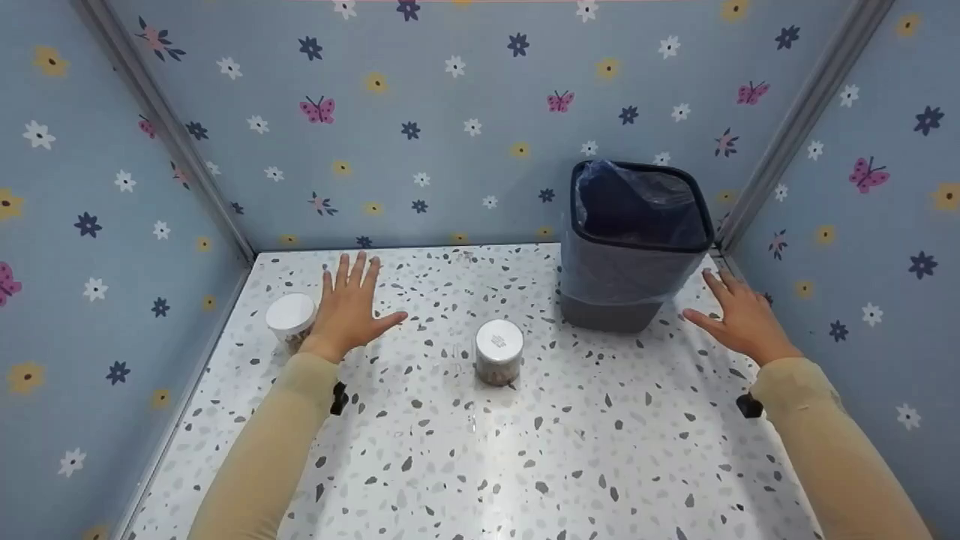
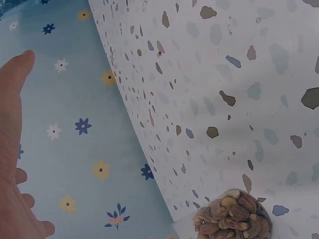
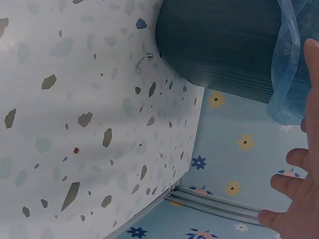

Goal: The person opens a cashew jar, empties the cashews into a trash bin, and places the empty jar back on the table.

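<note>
My left hand (image 1: 346,313), its fingers straight and thumb spread, is above the speckled tabletop beside a white-lidded clear jar (image 1: 291,313). It holds nothing; whether it touches that jar is hard to tell. Brown nuts (image 2: 233,217) show through a jar in the left wrist view. A second white-lidded jar (image 1: 499,354) stands upright near the table's middle. To the right of the grey bin (image 1: 609,315), my right hand (image 1: 739,319) is held out with spread fingers and nothing in it. In the right wrist view its fingers (image 3: 289,186) are near the bin's bag.
The bin stands at the back right, lined with a translucent plastic bag (image 1: 637,277) folded over its dark rim. Flower-patterned panels (image 1: 442,97) enclose the white speckled table (image 1: 540,450) at the back and both sides. Grey metal strips (image 1: 795,112) run along the corners.
</note>
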`<move>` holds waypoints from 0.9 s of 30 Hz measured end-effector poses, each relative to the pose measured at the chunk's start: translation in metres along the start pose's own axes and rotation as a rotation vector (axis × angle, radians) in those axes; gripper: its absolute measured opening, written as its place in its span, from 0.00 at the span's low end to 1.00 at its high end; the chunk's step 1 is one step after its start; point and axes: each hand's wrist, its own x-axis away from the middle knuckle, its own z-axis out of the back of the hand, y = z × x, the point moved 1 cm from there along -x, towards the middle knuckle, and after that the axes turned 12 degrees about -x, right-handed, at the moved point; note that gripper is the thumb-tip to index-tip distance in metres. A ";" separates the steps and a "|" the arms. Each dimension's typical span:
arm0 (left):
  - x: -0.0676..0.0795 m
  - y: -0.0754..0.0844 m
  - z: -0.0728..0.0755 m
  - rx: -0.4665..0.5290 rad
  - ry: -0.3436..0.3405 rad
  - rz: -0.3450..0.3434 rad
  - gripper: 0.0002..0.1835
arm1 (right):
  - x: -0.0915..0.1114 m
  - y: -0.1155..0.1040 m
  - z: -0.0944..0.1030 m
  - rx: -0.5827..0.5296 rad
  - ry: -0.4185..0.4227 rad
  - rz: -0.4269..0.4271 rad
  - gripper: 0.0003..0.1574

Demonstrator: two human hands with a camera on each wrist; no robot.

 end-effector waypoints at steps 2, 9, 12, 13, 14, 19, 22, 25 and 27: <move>0.001 0.001 0.001 0.030 0.003 -0.006 0.62 | 0.001 0.000 0.001 -0.013 0.002 0.004 0.63; 0.002 0.003 0.002 0.084 0.026 -0.059 0.58 | 0.003 -0.006 0.001 -0.058 0.013 0.017 0.60; 0.003 0.004 0.001 0.085 0.034 -0.092 0.56 | 0.005 -0.009 0.000 -0.081 0.026 0.035 0.56; 0.003 0.004 0.001 0.088 0.037 -0.101 0.56 | 0.005 -0.010 0.000 -0.090 0.031 0.042 0.55; 0.004 0.005 0.001 0.092 0.040 -0.110 0.56 | 0.006 -0.011 0.000 -0.100 0.035 0.049 0.54; 0.005 0.006 0.001 0.121 0.050 -0.131 0.54 | 0.007 -0.018 -0.003 -0.112 0.052 0.088 0.47; 0.005 0.007 0.000 0.127 0.051 -0.138 0.54 | 0.007 -0.023 -0.004 -0.102 0.052 0.106 0.45; 0.004 0.009 -0.001 0.126 0.054 -0.142 0.53 | 0.006 -0.028 -0.005 -0.104 0.045 0.119 0.43; 0.004 0.010 -0.001 0.129 0.056 -0.145 0.53 | 0.006 -0.031 -0.006 -0.112 0.043 0.128 0.41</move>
